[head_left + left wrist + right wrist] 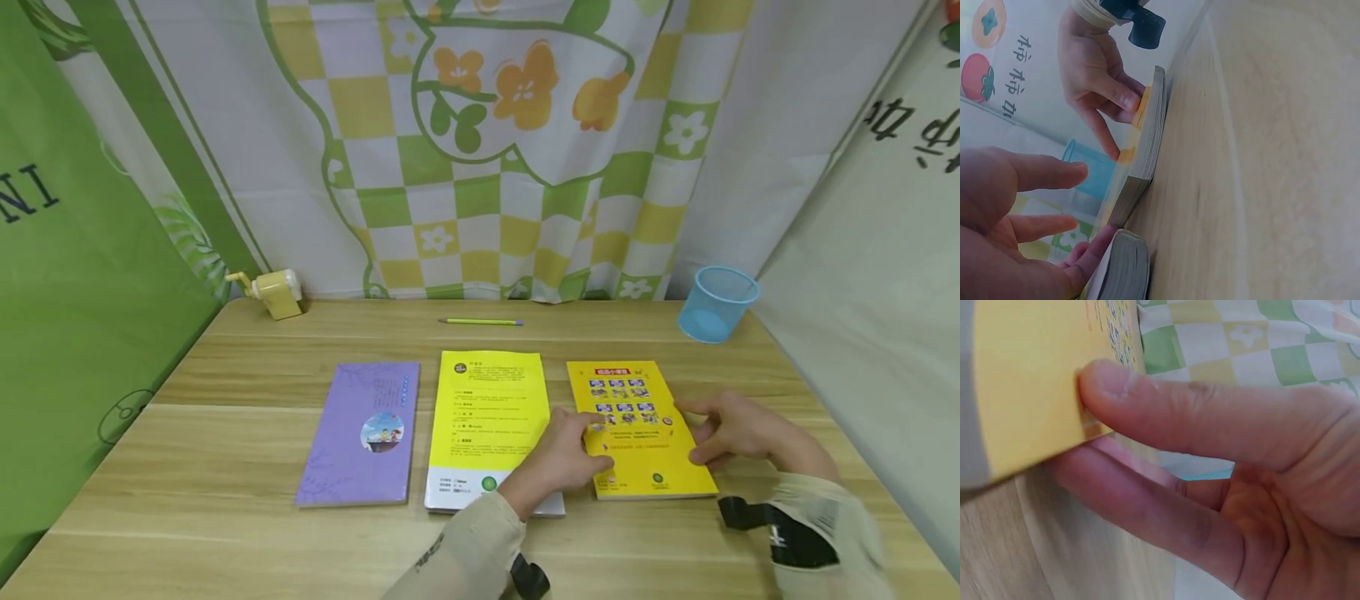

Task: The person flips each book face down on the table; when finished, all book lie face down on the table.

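A yellow paperback book [645,462] with small pictures on its cover lies at the right of the row. My right hand [738,429] pinches its right edge. In the right wrist view the thumb [1147,403] lies on the cover and a finger [1141,494] is under the edge. My left hand [562,450] is at the book's left edge, over the side of the thicker yellow-and-white book [487,400]. The left wrist view shows its thumb and index finger spread apart, and its lower fingers [1088,259] between the two books.
A purple book [345,450] lies on the left of the wooden table [187,517]. Behind the books is a green pencil [480,322]. A yellow pencil sharpener [279,293] stands back left, a blue mesh pen cup [716,307] back right. Curtains hang behind the table.
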`<state>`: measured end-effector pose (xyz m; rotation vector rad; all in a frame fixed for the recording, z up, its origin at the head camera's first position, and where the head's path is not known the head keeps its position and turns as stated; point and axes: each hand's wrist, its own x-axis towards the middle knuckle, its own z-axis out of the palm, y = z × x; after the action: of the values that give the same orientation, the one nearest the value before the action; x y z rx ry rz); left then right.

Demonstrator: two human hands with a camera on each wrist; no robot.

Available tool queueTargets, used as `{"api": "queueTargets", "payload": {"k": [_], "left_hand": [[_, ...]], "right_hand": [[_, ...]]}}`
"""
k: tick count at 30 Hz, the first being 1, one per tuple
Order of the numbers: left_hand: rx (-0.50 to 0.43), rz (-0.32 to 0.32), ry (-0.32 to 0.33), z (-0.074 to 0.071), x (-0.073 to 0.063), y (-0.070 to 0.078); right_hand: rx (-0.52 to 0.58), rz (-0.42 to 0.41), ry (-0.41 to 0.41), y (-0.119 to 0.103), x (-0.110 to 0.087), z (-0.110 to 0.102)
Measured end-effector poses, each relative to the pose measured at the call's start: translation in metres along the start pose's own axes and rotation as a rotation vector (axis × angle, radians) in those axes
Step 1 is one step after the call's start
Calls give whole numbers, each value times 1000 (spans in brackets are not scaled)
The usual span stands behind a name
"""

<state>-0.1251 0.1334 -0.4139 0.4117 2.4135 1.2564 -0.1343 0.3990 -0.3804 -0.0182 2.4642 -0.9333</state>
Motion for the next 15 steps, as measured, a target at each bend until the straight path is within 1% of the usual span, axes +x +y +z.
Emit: {"api": "queueTargets", "payload": {"k": [4, 8, 12, 15], "left_hand": [[-12, 14, -4, -2, 0, 0], [-25, 13, -14, -3, 1, 1], [-34, 7, -26, -2, 1, 2], [-6, 28, -32, -2, 0, 3]], "right_hand": [[-58, 44, 25, -2, 3, 1], [-105, 85, 41, -3, 6, 1], [-87, 88, 29, -2, 4, 1], [-67, 76, 18, 1, 2, -1]]}}
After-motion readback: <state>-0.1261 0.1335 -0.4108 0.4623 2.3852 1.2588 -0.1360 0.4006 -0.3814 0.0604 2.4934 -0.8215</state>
